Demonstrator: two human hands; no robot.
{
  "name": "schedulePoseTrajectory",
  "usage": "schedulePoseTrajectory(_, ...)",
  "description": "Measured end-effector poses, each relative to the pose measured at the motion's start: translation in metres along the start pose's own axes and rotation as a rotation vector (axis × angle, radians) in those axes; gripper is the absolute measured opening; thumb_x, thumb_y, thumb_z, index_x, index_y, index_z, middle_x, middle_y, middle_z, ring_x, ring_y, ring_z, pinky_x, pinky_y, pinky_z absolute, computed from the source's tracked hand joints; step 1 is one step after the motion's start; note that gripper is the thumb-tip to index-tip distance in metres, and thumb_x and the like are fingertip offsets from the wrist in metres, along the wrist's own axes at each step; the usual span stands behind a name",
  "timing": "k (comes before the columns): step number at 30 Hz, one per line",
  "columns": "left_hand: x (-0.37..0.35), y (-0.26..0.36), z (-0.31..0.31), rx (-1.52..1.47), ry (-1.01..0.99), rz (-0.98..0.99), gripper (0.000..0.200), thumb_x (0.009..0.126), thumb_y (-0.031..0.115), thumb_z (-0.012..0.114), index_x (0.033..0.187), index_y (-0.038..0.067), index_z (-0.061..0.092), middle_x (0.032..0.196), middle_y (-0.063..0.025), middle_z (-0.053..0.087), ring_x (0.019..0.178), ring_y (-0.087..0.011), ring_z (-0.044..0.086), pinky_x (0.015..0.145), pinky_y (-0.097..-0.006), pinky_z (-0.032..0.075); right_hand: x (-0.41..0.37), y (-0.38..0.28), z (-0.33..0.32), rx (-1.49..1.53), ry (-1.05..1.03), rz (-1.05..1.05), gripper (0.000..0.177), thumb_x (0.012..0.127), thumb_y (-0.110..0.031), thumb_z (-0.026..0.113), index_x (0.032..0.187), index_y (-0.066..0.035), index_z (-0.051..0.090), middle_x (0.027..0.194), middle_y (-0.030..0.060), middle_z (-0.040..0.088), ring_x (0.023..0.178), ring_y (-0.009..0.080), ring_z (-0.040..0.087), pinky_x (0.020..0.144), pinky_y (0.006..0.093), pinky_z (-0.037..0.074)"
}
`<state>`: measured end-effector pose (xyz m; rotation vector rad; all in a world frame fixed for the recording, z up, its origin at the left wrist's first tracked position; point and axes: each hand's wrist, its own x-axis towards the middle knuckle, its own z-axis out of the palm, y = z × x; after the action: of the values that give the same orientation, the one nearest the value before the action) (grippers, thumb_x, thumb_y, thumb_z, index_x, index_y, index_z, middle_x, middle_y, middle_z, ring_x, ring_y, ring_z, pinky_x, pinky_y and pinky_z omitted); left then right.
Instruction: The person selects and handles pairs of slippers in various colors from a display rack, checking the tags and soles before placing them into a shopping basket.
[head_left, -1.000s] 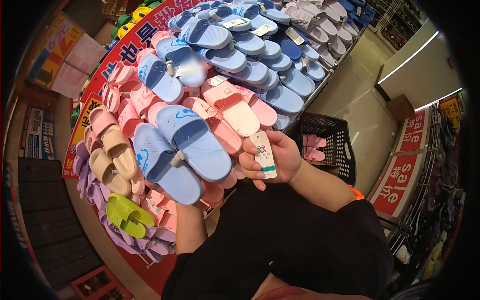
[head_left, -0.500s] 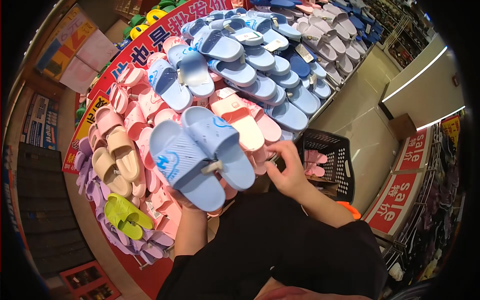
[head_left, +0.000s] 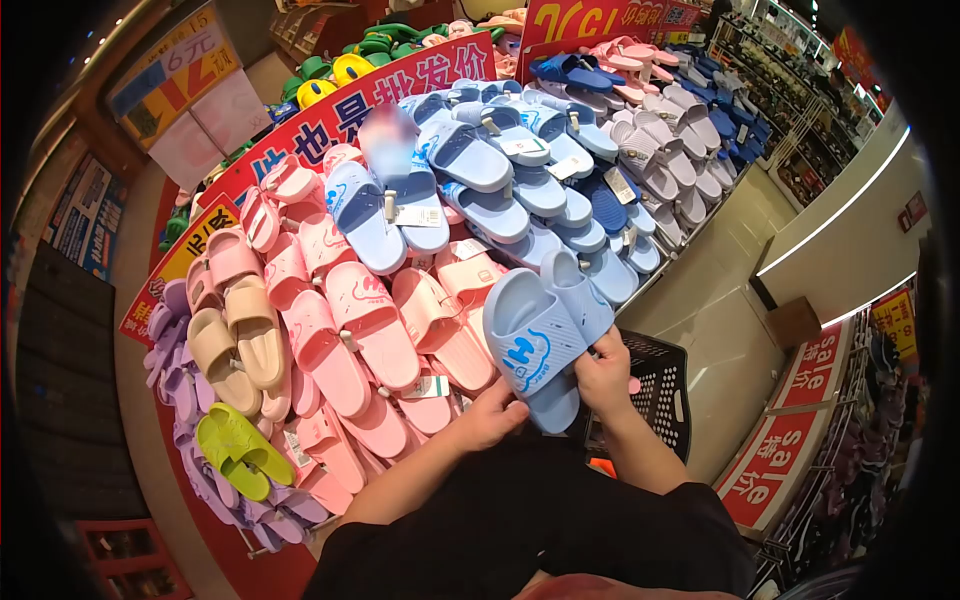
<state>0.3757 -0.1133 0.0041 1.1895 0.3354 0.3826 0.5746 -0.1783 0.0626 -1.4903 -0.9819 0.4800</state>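
A pair of light blue slippers (head_left: 535,350) with "Hi" lettering is held up in front of me, one slipper overlapping the other. My right hand (head_left: 604,372) grips the pair at its right side, fingers wrapped round the edge. At the lower left edge of the same pair is my left hand (head_left: 488,416), its fingers curled and partly hidden against the slipper. Behind the left hand lie pink slippers (head_left: 375,325) in overlapping rows, one with a white-and-green tag. More light blue slippers (head_left: 480,160) are heaped above them on the display.
A black perforated basket (head_left: 665,390) stands right of my right hand. Beige slippers (head_left: 258,330), a lime green pair (head_left: 240,450) and purple ones (head_left: 180,370) fill the display's left side. Red price signs (head_left: 765,460) and a rack stand across the aisle (head_left: 745,290).
The blue slippers have moved right, from over the pink ones towards the basket, and turned. My right hand, earlier apart from them, now grips them. My left hand has come out from underneath.
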Motion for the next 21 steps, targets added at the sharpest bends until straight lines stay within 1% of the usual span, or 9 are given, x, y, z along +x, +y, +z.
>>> schedulePoseTrajectory(1,-0.002,0.008,0.003,0.002,-0.008,0.006,0.075,0.09,0.046,0.066,0.144,0.002,0.036,0.127,-0.0132,0.054,0.117,-0.0225,0.054,0.1,-0.0343,0.044,0.015,-0.004,-0.005,-0.035,0.023,-0.109,0.026,0.084,-0.007,0.068,0.109,0.001,0.069,0.126,0.0149,0.057,0.115,0.0251,0.057,0.097,0.0326,0.042)
schedulePoseTrajectory(4,-0.02,0.047,0.004,0.323,-0.019,0.031,0.065,0.091,0.009,0.064,0.147,0.002,0.032,0.132,-0.0148,0.053,0.115,-0.0235,0.057,0.1,-0.0346,0.045,0.068,-0.013,-0.022,-0.165,0.079,-0.171,0.025,0.086,-0.007,0.063,0.109,0.001,0.069,0.12,0.0129,0.06,0.11,0.024,0.058,0.094,0.031,0.043)
schedulePoseTrajectory(5,-0.028,0.048,0.0,0.325,-0.025,0.037,0.065,0.091,0.009,0.064,0.147,0.002,0.032,0.132,-0.0148,0.053,0.115,-0.0235,0.057,0.1,-0.0346,0.045,0.092,-0.014,-0.027,-0.201,0.097,-0.177,0.025,0.086,-0.007,0.061,0.109,0.002,0.068,0.118,0.0124,0.06,0.109,0.0233,0.058,0.092,0.0303,0.044)
schedulePoseTrajectory(7,-0.047,0.045,-0.006,0.362,-0.028,-0.055,0.062,0.091,0.008,0.064,0.146,0.002,0.035,0.133,-0.0138,0.053,0.117,-0.0218,0.057,0.101,-0.0349,0.044,0.146,-0.018,-0.035,-0.232,0.155,-0.237,0.02,0.083,-0.009,0.062,0.096,0.004,0.068,0.108,0.0189,0.06,0.087,0.0283,0.063,0.077,0.0373,0.049)
schedulePoseTrajectory(9,-0.064,0.045,-0.009,0.322,0.011,-0.086,0.061,0.091,0.008,0.063,0.145,0.001,0.037,0.132,-0.0134,0.054,0.116,-0.0212,0.057,0.101,-0.0348,0.044,0.213,-0.012,-0.045,-0.307,0.189,-0.153,0.021,0.081,-0.014,0.061,0.089,0.005,0.066,0.102,0.021,0.062,0.076,0.0321,0.062,0.07,0.0405,0.049)
schedulePoseTrajectory(11,-0.078,0.041,-0.01,0.284,0.06,-0.116,0.059,0.091,0.008,0.063,0.145,0.001,0.038,0.131,-0.013,0.054,0.116,-0.0205,0.057,0.101,-0.0346,0.044,0.294,0.002,-0.057,-0.478,0.154,-0.24,0.027,0.081,-0.022,0.06,0.084,0.005,0.065,0.098,0.0234,0.064,0.074,0.0373,0.062,0.069,0.0432,0.049)
schedulePoseTrajectory(15,-0.092,0.035,-0.007,0.185,0.198,-0.159,0.058,0.092,0.007,0.062,0.145,0.0,0.038,0.131,-0.013,0.056,0.115,-0.0192,0.058,0.1,-0.0338,0.045,0.409,-0.01,-0.031,-0.895,0.429,-0.254,0.038,0.081,-0.034,0.06,0.092,0.0,0.07,0.101,0.0222,0.066,0.093,0.0391,0.063,0.082,0.0542,0.045)
schedulePoseTrajectory(19,-0.105,0.024,0.003,0.143,0.336,-0.132,0.057,0.092,0.006,0.061,0.144,0.0,0.038,0.131,-0.0134,0.055,0.114,-0.0183,0.058,0.099,-0.0329,0.045,0.46,-0.021,0.02,-0.992,0.416,-0.253,0.043,0.081,-0.04,0.062,0.1,-0.002,0.071,0.105,0.0201,0.067,0.101,0.038,0.062,0.088,0.058,0.042)
schedulePoseTrajectory(21,-0.113,0.017,0.006,0.133,0.384,-0.146,0.057,0.093,0.006,0.061,0.144,0.0,0.038,0.131,-0.0135,0.055,0.113,-0.0187,0.058,0.099,-0.033,0.046,0.472,-0.011,0.047,-0.979,0.177,-0.175,0.051,0.083,-0.046,0.063,0.102,0.001,0.069,0.112,0.025,0.066,0.106,0.0379,0.063,0.09,0.0573,0.043)
